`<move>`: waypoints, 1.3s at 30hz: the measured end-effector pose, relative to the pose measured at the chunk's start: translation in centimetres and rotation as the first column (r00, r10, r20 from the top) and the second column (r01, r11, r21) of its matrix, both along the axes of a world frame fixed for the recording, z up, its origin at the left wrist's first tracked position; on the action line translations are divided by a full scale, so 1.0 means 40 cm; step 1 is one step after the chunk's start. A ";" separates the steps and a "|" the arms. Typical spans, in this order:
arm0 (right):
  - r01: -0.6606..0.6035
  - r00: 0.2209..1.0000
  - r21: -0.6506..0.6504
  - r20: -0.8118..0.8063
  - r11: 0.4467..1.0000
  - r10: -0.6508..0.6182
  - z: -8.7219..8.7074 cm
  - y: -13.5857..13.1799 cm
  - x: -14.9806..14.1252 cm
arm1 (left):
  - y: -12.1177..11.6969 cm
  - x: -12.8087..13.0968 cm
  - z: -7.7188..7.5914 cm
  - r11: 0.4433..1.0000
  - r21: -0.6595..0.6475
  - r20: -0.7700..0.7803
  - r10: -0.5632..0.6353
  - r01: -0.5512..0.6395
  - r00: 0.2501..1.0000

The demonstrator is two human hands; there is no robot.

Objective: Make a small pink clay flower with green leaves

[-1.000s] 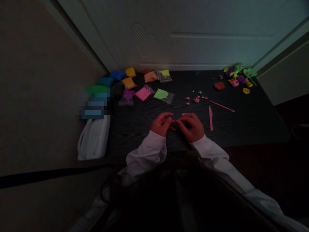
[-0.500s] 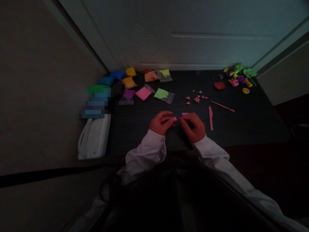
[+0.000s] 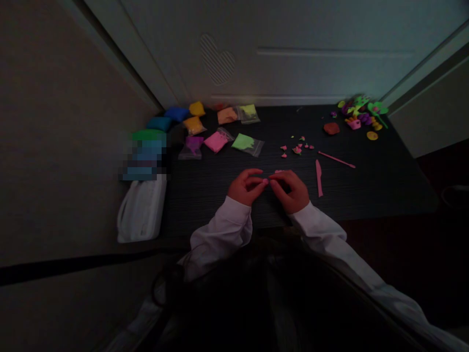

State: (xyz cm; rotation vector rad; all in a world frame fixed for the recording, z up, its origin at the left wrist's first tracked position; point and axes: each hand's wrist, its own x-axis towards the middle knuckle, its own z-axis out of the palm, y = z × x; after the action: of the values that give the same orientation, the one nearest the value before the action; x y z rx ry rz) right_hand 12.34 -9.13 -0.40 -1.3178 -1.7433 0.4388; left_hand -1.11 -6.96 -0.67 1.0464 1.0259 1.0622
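Note:
My left hand (image 3: 245, 187) and my right hand (image 3: 289, 188) meet over the near middle of the dark table (image 3: 384, 181). Both are closed in a pinch on a small pink clay piece (image 3: 266, 181) held between their fingertips. Another bit of pink clay (image 3: 279, 171) peeks out just beyond my right hand. A pink plastic knife (image 3: 319, 177) lies right of my right hand, and a thin pink stick tool (image 3: 336, 160) lies beyond it. Several small pink clay bits (image 3: 297, 148) are scattered further back.
Bags of coloured clay sit at the back left: pink (image 3: 216, 141), light green (image 3: 247, 143), purple (image 3: 192, 146), orange (image 3: 227, 115), yellow (image 3: 197, 108), blue (image 3: 176, 114). Finished clay shapes (image 3: 361, 115) and a red lump (image 3: 331, 128) stand back right. A white bag (image 3: 141, 210) hangs off the left edge.
My hands parted slightly, then came back together on the pink piece. The view shifted a little.

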 end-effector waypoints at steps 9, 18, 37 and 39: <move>0.014 1.000 -0.012 -0.021 1.000 -0.014 0.001 0.001 0.003 | -0.002 -0.001 -0.004 0.997 0.071 -0.010 -0.033 0.034 0.999; 0.015 1.000 -0.007 -0.013 1.000 -0.015 0.000 0.000 0.003 | -0.002 0.000 0.000 0.997 0.072 -0.057 -0.019 0.023 0.998; -0.008 1.000 0.009 -0.007 1.000 0.008 0.002 0.001 0.000 | 0.000 0.001 -0.006 0.997 0.063 -0.068 -0.028 0.032 0.997; 0.000 1.000 0.006 0.004 1.000 0.000 0.001 0.003 -0.003 | -0.001 0.001 -0.006 0.996 0.080 -0.076 -0.041 0.047 0.996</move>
State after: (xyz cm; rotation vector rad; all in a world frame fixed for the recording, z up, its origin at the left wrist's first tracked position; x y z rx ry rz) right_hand 12.22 -9.03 -0.38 -1.3156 -1.7467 0.4301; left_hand -1.05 -7.01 -0.92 1.1771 1.0216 1.0434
